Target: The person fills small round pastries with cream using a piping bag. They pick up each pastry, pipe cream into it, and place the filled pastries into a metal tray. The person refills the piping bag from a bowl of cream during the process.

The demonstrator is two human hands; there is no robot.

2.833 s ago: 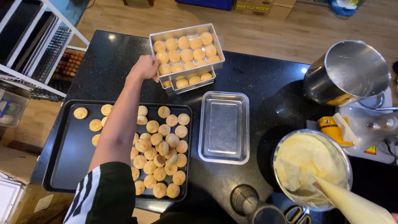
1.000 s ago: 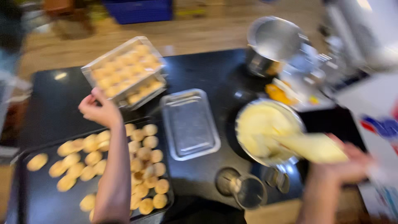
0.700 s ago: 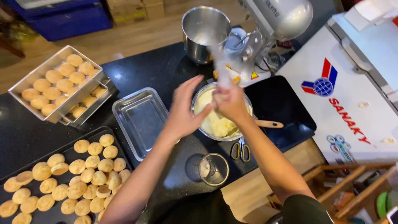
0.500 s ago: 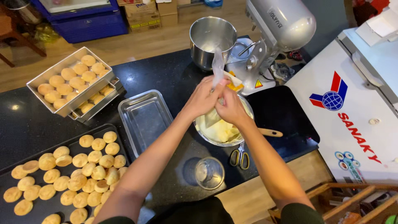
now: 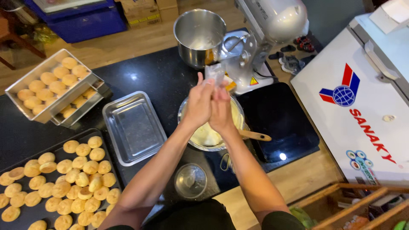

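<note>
Small bakery kitchen or home baking workspace. Black stone counter (image 5: 157, 76) carries stand mixer (image 5: 264, 30) with steel bowl (image 5: 199, 36) at far edge. Dark baking tray (image 5: 12, 166) full of round golden pastry shells at near left corner. Metal pans (image 5: 55, 91) with more shells at left edge. White chest freezer (image 5: 362, 98) beside counter's right edge. Wooden floor beyond.

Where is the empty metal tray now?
In the head view, the empty metal tray lies left of the cream bowl, between it and the dark baking sheet of cookies.
</note>
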